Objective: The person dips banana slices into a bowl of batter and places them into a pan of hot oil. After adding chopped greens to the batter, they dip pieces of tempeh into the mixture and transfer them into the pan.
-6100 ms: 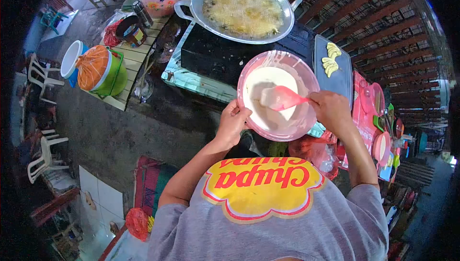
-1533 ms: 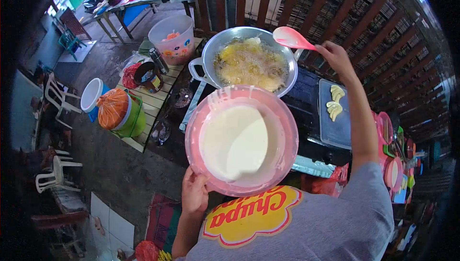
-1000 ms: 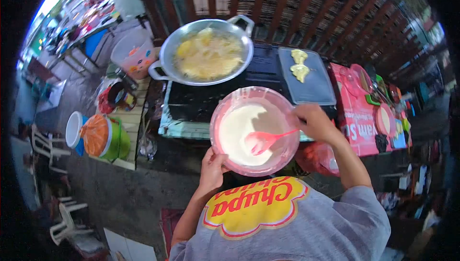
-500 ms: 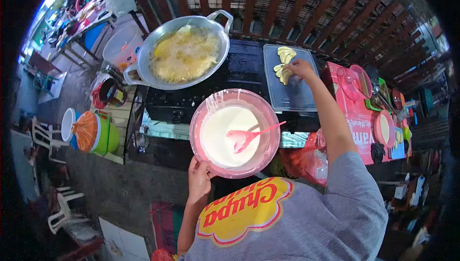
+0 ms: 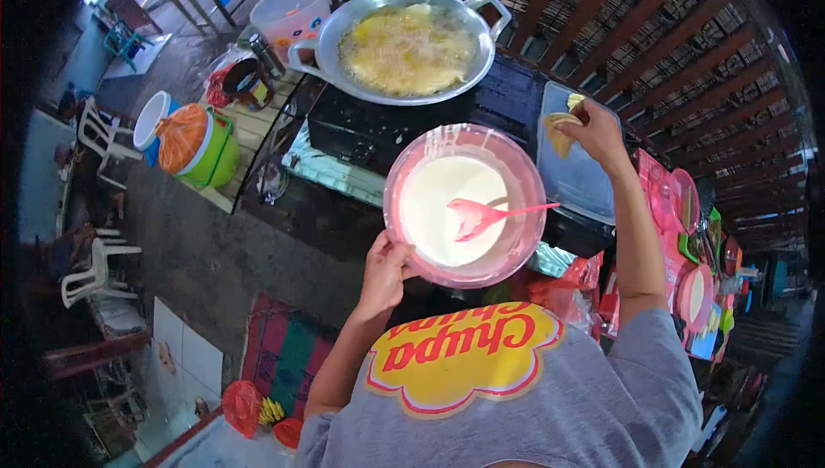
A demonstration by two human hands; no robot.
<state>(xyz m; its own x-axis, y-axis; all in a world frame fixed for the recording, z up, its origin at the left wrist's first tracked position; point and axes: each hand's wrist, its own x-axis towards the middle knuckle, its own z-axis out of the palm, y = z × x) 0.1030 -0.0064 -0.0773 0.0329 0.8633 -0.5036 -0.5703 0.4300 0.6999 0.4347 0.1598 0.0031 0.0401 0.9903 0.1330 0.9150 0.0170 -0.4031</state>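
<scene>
My left hand (image 5: 387, 275) grips the rim of a pink bowl (image 5: 534, 219) at its lower left side. Creamy white batter (image 5: 430, 210) fills much of the bowl. A pink plastic spoon (image 5: 494, 216) lies in it, handle over the right rim. Above a clear flat plastic lid or tray (image 5: 580, 180), my right hand (image 5: 600, 133) pinches a pale yellow fan-cut piece, apparently banana (image 5: 560, 137), which hangs from the fingers. Another pale piece (image 5: 575, 101) shows partly behind that hand.
A two-handled metal wok (image 5: 322, 47) of bubbling oil with frying pieces stands at the back on a black stove (image 5: 361, 133). Left of it are a clear tub (image 5: 292, 8) and a green bucket (image 5: 225, 159). Pink dishes (image 5: 683, 197) stand far right, beside a slatted wooden fence (image 5: 636, 38).
My right hand has lifted the fan-cut banana off the flat plastic. My left hand stays on the bowl rim. The view has turned, shifting the wok and bowl rightward.
</scene>
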